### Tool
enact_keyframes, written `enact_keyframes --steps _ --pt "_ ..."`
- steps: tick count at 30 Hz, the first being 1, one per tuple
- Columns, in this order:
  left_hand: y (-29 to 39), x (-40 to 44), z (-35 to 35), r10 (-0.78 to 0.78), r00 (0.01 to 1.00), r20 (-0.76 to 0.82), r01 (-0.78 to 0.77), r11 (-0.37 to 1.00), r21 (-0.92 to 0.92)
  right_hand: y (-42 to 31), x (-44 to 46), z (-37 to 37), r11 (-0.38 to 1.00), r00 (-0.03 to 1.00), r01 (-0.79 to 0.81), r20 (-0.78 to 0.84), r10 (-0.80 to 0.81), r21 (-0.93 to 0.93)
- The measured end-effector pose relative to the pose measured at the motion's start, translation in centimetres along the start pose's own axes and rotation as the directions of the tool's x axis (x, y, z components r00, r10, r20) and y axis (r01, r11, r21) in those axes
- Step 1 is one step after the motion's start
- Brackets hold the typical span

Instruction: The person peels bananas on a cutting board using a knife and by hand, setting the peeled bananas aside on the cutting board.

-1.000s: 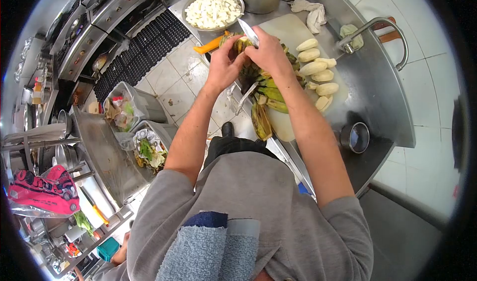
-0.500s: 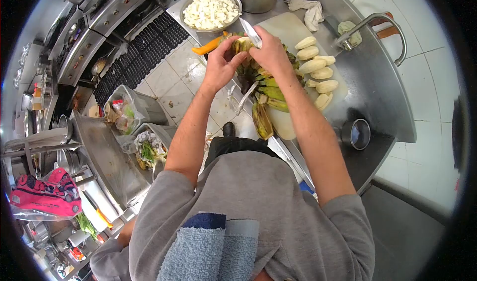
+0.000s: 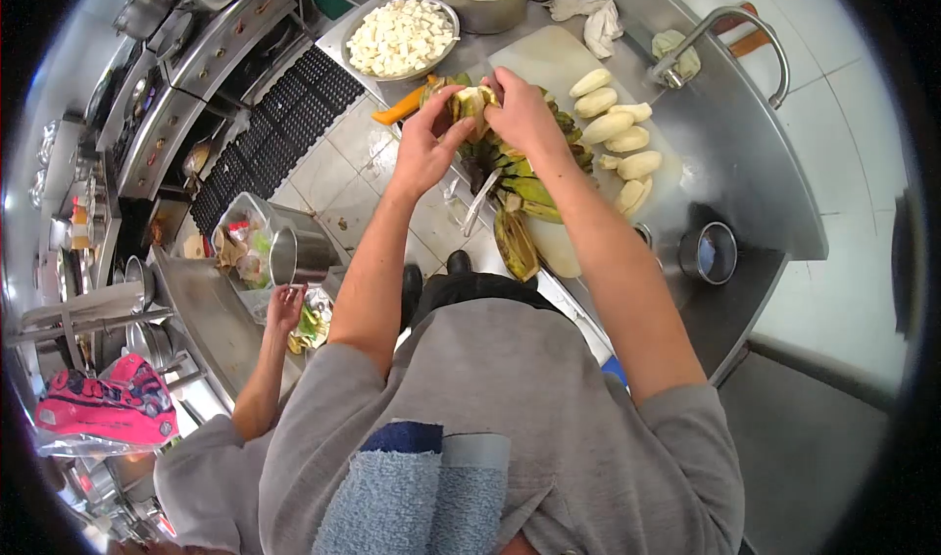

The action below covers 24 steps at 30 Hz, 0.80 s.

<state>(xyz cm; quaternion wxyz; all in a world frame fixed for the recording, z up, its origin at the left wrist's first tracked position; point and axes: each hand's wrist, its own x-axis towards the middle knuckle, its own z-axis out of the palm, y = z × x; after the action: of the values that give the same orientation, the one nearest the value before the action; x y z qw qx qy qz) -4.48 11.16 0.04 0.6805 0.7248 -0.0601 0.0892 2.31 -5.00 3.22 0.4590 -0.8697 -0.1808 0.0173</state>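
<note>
My left hand (image 3: 427, 147) is closed around a partly peeled green plantain (image 3: 470, 106), its pale flesh showing. My right hand (image 3: 527, 114) is closed at the plantain's right end, fingers bent against the peel. The knife seen in it half a second ago is hidden now. Under both hands lies a bunch of green and dark plantains (image 3: 529, 187), partly covered by my right forearm. Several peeled plantains (image 3: 627, 141) lie in a row on the pale cutting board (image 3: 534, 57), right of the bunch. A long orange-yellow thing (image 3: 397, 110) sticks out left of my left hand.
A bowl of cut white pieces (image 3: 404, 40) and a metal pot (image 3: 482, 6) stand at the back. A faucet (image 3: 730, 14), cloth (image 3: 593, 16) and small dark bowl (image 3: 708, 254) are on the steel counter. At left, another person's hand (image 3: 286, 307) is beside a metal container (image 3: 302, 249).
The knife blade in my right hand has gone out of sight, and that hand has shifted slightly left. Another person's arm and a metal container have come into view over the bins.
</note>
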Motion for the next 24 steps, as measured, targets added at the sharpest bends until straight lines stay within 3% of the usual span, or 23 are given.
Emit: enact_keyframes --steps 1,8,9,11,13,14,16,19,22,24 --pt "0.0 -0.1 -0.1 0.005 1.000 0.016 -0.005 0.998 0.056 0.3 -0.1 0.6 1.000 0.999 0.003 -0.043 -0.002 0.014" --pt "0.1 -0.3 0.2 0.013 1.000 0.004 -0.013 1.000 0.001 1.3 1.1 1.5 0.998 0.996 -0.039 -0.087 0.035 -0.045" --pt "0.0 -0.3 0.3 0.082 0.996 -0.041 -0.079 0.994 0.073 0.9 1.1 1.3 0.998 0.994 -0.062 -0.089 0.059 -0.025" --pt "-2.5 -0.5 -0.9 0.072 0.986 -0.153 -0.075 0.997 -0.010 0.9 1.2 0.7 0.990 0.990 -0.130 -0.072 0.125 -0.061" --pt "-0.3 -0.4 -1.0 -0.025 0.997 -0.069 0.047 0.941 0.336 1.4 1.7 0.2 0.988 0.993 -0.109 -0.052 0.104 -0.109" --pt "1.3 -1.4 1.2 0.088 0.980 -0.178 -0.041 0.968 0.249 1.7 2.1 0.3 0.989 0.998 -0.059 -0.038 0.054 -0.138" --pt "3.6 -1.1 2.6 0.054 0.959 -0.278 -0.018 0.991 0.133 1.8 2.0 0.4 0.990 0.998 -0.033 -0.057 0.025 -0.138" --pt "3.2 0.5 3.3 0.025 0.963 -0.269 0.096 0.899 0.428 0.6 0.8 0.6 0.997 0.992 -0.054 -0.115 0.048 -0.048" --pt "3.8 1.4 4.6 0.168 0.933 -0.318 0.077 0.769 0.634 0.3 -0.1 -0.2 0.999 0.992 -0.048 -0.118 0.049 0.012" --pt "4.0 2.0 4.8 0.142 0.938 -0.317 0.102 0.761 0.641 0.6 -0.1 0.0 0.999 0.988 -0.039 -0.152 0.037 -0.008"
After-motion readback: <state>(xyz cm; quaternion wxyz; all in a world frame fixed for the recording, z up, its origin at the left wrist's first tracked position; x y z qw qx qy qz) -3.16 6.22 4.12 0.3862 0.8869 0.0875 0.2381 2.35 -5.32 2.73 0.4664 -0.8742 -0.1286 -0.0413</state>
